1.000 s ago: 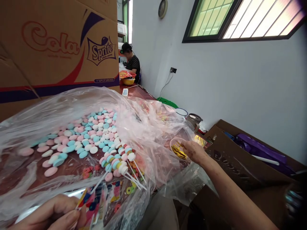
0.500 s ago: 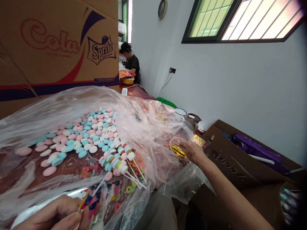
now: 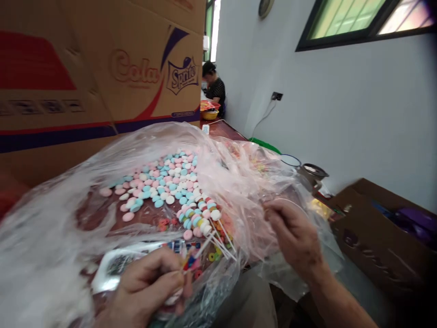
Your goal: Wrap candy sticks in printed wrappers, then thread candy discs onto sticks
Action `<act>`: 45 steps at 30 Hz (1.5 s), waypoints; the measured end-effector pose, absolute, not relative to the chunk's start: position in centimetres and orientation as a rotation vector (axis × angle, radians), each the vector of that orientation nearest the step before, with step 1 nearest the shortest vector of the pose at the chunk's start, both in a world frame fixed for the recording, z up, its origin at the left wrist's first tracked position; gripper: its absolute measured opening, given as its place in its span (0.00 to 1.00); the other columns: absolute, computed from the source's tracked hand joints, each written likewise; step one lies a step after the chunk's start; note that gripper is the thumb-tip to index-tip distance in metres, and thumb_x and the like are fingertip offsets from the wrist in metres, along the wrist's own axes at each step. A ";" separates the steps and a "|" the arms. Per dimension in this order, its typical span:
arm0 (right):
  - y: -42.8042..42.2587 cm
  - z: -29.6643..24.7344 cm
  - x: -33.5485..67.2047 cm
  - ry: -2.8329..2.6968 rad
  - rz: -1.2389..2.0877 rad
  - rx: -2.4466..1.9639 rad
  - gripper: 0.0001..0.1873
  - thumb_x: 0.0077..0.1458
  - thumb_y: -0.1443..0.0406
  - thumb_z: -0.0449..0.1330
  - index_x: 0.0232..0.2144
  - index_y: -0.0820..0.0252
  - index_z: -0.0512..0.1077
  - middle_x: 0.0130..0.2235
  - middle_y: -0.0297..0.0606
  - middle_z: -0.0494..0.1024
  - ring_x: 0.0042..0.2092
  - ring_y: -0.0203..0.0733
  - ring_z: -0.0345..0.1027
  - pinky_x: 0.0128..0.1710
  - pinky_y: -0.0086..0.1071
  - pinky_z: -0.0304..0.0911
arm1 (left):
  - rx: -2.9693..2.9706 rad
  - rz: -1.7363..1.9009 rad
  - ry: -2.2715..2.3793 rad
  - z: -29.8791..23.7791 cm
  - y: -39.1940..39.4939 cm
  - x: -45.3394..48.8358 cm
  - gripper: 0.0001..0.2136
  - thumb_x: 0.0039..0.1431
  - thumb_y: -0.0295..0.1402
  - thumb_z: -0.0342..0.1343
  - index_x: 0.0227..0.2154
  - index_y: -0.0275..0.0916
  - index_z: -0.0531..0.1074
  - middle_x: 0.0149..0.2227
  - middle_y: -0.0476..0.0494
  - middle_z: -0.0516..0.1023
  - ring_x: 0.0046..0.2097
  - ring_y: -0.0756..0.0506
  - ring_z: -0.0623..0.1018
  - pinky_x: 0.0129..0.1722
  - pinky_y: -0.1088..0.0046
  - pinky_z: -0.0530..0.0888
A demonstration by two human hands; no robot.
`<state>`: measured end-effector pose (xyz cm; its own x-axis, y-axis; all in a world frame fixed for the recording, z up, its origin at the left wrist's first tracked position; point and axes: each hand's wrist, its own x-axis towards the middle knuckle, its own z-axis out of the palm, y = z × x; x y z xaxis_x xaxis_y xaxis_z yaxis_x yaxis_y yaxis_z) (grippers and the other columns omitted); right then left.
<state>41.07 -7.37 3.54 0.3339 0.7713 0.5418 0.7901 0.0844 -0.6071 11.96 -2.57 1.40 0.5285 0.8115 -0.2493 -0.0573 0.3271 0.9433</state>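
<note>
The left hand (image 3: 150, 284) pinches a bright wrapper (image 3: 190, 263) by the near edge of the red table (image 3: 232, 132). The right hand (image 3: 297, 234) is near the table's near right corner, its fingertips close together; blur hides whether they pinch anything. Stick candies (image 3: 206, 229) lie between the hands, next to loose round candies (image 3: 170, 199). If an arm tugs the plastic sheet (image 3: 235, 171), candies could roll off. A hard squeeze could crumple the wrapper.

Loose candies (image 3: 170, 199): on the counter (image 3: 227, 130), before the big box (image 3: 136, 98)
Candy sticks (image 3: 206, 229): at the near right edge of the candies
Plastic (image 3: 235, 191): around them both (lots on the right)
Open box (image 3: 375, 246): right of the cup (image 3: 311, 178)
</note>
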 end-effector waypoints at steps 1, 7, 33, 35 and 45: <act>-7.0 3.3 38.7 -1.460 0.109 -1.536 0.09 0.62 0.64 0.52 0.33 0.56 0.72 0.29 0.32 0.76 0.31 0.37 0.70 0.32 0.27 0.63 | 1.032 0.677 0.828 2.2 -2.8 13.0 0.14 0.50 0.41 0.67 0.21 0.38 0.72 0.21 0.49 0.78 0.20 0.53 0.71 0.21 0.79 0.61; -4.6 0.8 29.1 -1.602 0.639 -1.228 0.10 0.58 0.68 0.51 0.25 0.57 0.65 0.24 0.30 0.72 0.28 0.35 0.67 0.30 0.26 0.62 | 0.884 0.815 0.779 2.7 -2.6 14.7 0.12 0.49 0.36 0.66 0.20 0.36 0.69 0.20 0.50 0.77 0.19 0.53 0.72 0.22 0.78 0.67; -3.4 1.2 29.7 -2.700 -0.215 -0.521 0.11 0.68 0.69 0.50 0.36 0.58 0.72 0.43 0.36 0.76 0.43 0.40 0.62 0.43 0.36 0.56 | 1.352 -0.033 0.745 3.2 1.0 10.0 0.05 0.37 0.24 0.55 0.20 0.39 0.72 0.18 0.56 0.71 0.20 0.51 0.69 0.21 0.78 0.68; -3.9 1.5 29.5 -2.740 -0.196 -0.497 0.11 0.68 0.69 0.51 0.35 0.60 0.71 0.40 0.37 0.75 0.41 0.40 0.62 0.41 0.36 0.57 | 1.382 -0.041 0.745 3.5 0.9 10.1 0.05 0.38 0.24 0.53 0.19 0.39 0.71 0.17 0.57 0.70 0.21 0.51 0.68 0.21 0.79 0.68; -2.7 -1.0 27.0 -2.086 -0.562 -1.131 0.20 0.66 0.73 0.43 0.27 0.61 0.70 0.26 0.40 0.70 0.29 0.43 0.60 0.31 0.36 0.56 | 2.344 0.660 1.260 1.1 -0.6 12.1 0.11 0.54 0.18 0.48 0.29 0.38 0.72 0.30 0.41 0.79 0.33 0.42 0.76 0.36 0.63 0.74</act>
<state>27.04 -2.68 -0.98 -0.3838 0.5504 0.7415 0.8485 0.5271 0.0479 12.06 -0.63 1.05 0.4827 0.8486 0.2164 0.6613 -0.5152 0.5452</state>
